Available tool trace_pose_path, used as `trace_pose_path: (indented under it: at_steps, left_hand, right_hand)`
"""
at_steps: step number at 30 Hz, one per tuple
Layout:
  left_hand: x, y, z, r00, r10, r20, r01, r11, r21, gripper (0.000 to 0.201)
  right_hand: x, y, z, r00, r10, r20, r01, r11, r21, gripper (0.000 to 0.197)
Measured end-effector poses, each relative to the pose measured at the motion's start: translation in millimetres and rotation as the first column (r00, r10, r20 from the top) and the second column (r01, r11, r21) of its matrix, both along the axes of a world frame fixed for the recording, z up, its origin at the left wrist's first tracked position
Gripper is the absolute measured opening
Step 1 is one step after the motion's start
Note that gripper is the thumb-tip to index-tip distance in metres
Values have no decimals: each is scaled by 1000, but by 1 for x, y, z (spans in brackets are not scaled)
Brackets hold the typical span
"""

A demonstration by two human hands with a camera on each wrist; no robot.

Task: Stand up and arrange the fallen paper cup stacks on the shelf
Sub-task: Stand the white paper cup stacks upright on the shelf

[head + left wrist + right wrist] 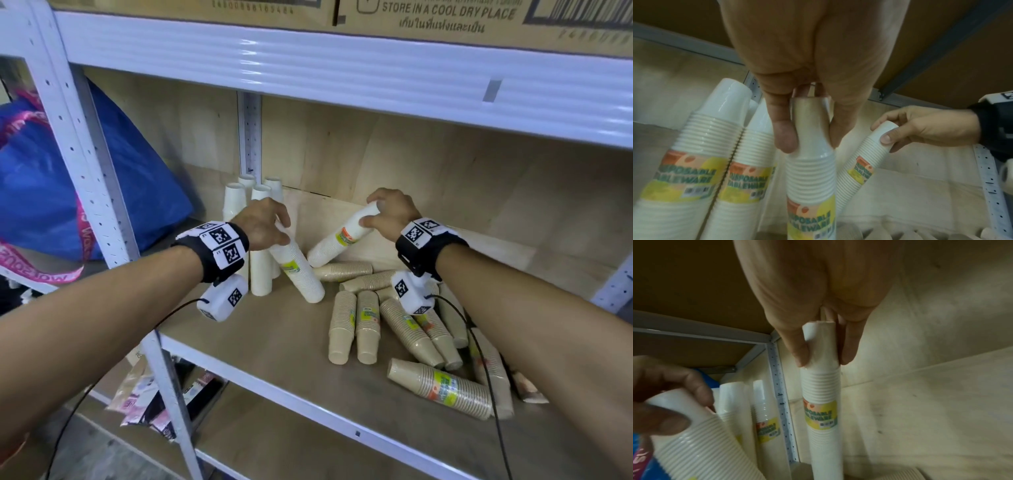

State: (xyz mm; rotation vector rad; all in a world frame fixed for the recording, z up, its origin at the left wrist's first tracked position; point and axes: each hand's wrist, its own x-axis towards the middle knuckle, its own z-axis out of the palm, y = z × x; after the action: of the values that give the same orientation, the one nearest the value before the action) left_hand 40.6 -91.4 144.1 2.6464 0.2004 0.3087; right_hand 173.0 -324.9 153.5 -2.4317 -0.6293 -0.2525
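Paper cup stacks, film-wrapped, look light and slippery, and I judge them easily crushed at the rims, so the closed base end is the safest hold. That is where each hand grips: the left hand [263,224] is wrapped round the top of a tilted white stack [297,270] just right of the upright white stacks [255,205], and the right hand [390,212] pinches another white stack [339,240], leaning further right. Brown stacks [370,322] lie toppled on the shelf [274,342], right of the upright group.
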Motion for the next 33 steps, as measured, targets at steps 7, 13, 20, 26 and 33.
trace_pose_path:
  at_steps: [7,13,20,26,33]
  left_hand:
    - [3,20,35,1000,-19,-17,19,1000,-7,31]
    - [-2,37,63,979,23,-201,-1,994,106,25]
    - [-15,56,70,970,88,-228,-63,991,116,24]
    - [-21,66,65,970,108,-218,-87,991,100,29]
    - [-20,73,52,979,111,-168,-90,988,125,25]
  right_hand:
    - [-32,51,39,987,151,47,-144,980,-140,44]
    - [-53,92,45,962,273,-24,-269,924,-272,46]
    - [-73,133,44,937,346,-48,-345,896,-278,57]
    - [-82,154,34,931,358,-68,-363,893,-265,56]
    - [-83,164,23,931,356,-84,-366,907,-208,51]
